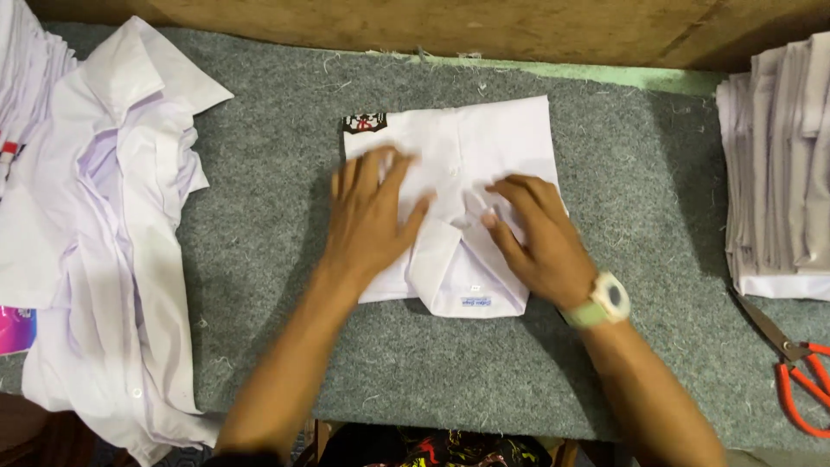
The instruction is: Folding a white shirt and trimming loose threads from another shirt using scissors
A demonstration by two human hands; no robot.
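Grey felt is covering the table (259, 173), and a bare wooden wall is running along its far edge. A folded white shirt (484, 147) is lying at the middle of the felt, collar end toward the person, with a small dark badge (365, 123) showing at its far left corner and a small label (475, 303) near the collar.

Both hands are resting on this shirt. The left hand (367, 220) is lying flat, palm down, fingers spread wide, pressing on the left half of the fabric and gripping nothing. The right hand (536, 233) is lying on the right half, fingers partly curled and touching the cloth near the collar; whether it is pinching the fabric cannot be told. A pale green wristwatch (601, 301) is sitting on the right wrist.

At the left side, a loose heap of unfolded white shirts (104, 216) is spilling over the near edge of the table. At the right edge, a stack of folded white shirts (778, 164) is standing well apart from the hands. A pair of scissors with red handles (795, 367) is lying just in front of that stack.
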